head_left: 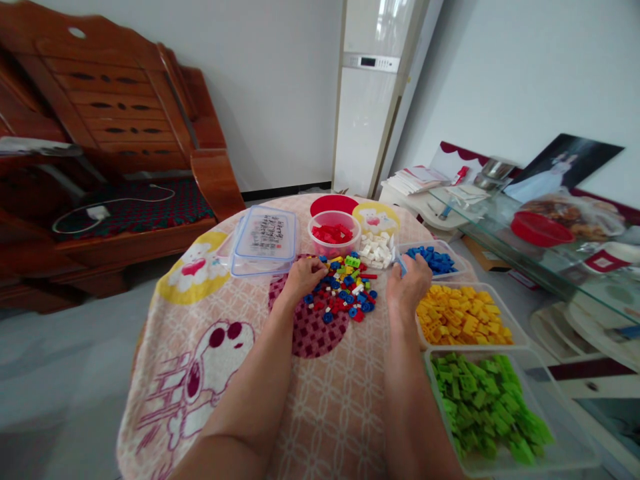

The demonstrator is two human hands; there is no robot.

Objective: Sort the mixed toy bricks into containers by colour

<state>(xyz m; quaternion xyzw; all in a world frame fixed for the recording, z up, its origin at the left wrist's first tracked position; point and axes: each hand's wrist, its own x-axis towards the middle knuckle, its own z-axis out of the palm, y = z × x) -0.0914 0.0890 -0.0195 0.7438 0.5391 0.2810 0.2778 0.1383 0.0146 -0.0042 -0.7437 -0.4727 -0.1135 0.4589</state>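
My left hand (pixel 304 278) is at the left edge of a mixed pile of small toy bricks (pixel 345 290), its thumb and fingertips pinched together. Whatever lies between those fingertips is too small to make out. On the other side of the pile, my right hand (pixel 411 277) is curled at the near left corner of a clear box of blue bricks (pixel 434 260). A pale blue bit shows by its fingers; I cannot tell whether it is a brick or the box's rim. White bricks (pixel 377 250) lie heaped between the pile and that box.
Behind the pile stands a round clear tub (pixel 334 250) of red bricks, with a red lid (pixel 333 205) beyond it. Clear lids (pixel 265 240) are stacked at left. Boxes of yellow bricks (pixel 465 317) and green bricks (pixel 487 403) line the right. A glass shelf (pixel 565 267) adjoins the table.
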